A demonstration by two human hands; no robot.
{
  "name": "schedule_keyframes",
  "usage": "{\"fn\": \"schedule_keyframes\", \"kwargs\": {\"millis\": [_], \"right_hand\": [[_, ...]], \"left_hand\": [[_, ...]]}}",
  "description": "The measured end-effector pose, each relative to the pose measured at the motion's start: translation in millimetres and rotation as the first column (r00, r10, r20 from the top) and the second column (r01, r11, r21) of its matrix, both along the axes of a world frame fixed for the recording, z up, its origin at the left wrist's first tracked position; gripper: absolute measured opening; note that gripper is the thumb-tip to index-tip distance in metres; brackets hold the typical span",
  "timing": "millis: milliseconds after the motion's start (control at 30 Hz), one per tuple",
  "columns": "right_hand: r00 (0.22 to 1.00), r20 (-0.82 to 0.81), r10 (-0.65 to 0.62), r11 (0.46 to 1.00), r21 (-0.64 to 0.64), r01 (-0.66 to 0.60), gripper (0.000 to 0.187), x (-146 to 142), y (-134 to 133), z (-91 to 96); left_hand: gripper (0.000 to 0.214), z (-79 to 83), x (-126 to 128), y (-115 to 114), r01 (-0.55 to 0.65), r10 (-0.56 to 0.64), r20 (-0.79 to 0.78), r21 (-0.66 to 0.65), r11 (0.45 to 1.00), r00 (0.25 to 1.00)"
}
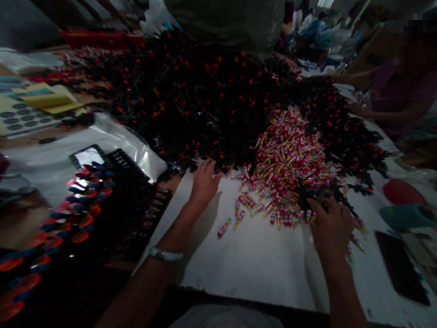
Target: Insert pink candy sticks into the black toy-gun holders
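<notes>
My left hand [204,183] reaches to the near edge of a big heap of black plastic pieces with orange parts [205,100]. Its fingers are stretched out, and nothing shows in its grip. On the right, my right hand [332,225] is curled at the front of a pile of small clear tubes with red-and-white labels and coloured contents [293,155]. Dark plastic lies at its fingertips, but what they hold is too dark to make out. A few loose tubes [224,228] rest on the white board [246,269] between my hands.
Rows of black pieces with orange and blue ends [80,223] stand at the left, beside a clear plastic bag [136,152]. At the right lie a dark phone [403,266], a teal object [408,215] and a red oval one [403,192]. Another person's arm [392,116] reaches in beyond.
</notes>
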State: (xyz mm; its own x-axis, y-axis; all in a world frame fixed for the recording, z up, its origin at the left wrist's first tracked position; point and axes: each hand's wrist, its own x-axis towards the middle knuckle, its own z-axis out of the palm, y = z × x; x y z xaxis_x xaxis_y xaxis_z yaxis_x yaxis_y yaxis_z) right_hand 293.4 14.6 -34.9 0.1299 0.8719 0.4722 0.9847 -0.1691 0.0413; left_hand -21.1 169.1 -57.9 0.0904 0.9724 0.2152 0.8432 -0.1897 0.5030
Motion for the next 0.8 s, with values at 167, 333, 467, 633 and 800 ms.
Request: {"fn": "schedule_keyframes", "kwargs": {"millis": [167, 333, 467, 633, 800], "right_hand": [[0.927, -0.277, 0.252, 0.963, -0.02, -0.268, 0.045, -82, 28, -23.0], [0.919, -0.329, 0.217, 0.947, -0.157, -0.28, 0.032, -155, 59, -44.0], [0.902, -0.379, 0.205, 0.933, -0.202, -0.296, 0.028, -155, 62, -50.5], [0.737, -0.616, 0.277, 0.896, -0.112, -0.431, 0.03, -134, 62, -56.3], [0.591, -0.741, 0.32, 0.884, 0.009, -0.468, 0.03, -120, 52, -46.7]], "left_hand": [[0.062, 10.4, 22, 33, -0.003, -0.007, -0.095, -0.1, 0.995, 0.995], [0.052, 2.9, 26, 27, -0.065, 0.058, -0.092, -0.074, 0.995, 0.994], [0.026, -1.5, 12, 10, -0.034, 0.026, -0.115, -0.066, 0.997, 0.993], [0.01, -1.1, 1, -11, -0.009, 0.003, -0.113, -0.058, 0.998, 0.994], [0.008, 3.1, -15, -39, 0.006, -0.017, -0.109, -0.1, 0.995, 0.994]]}}
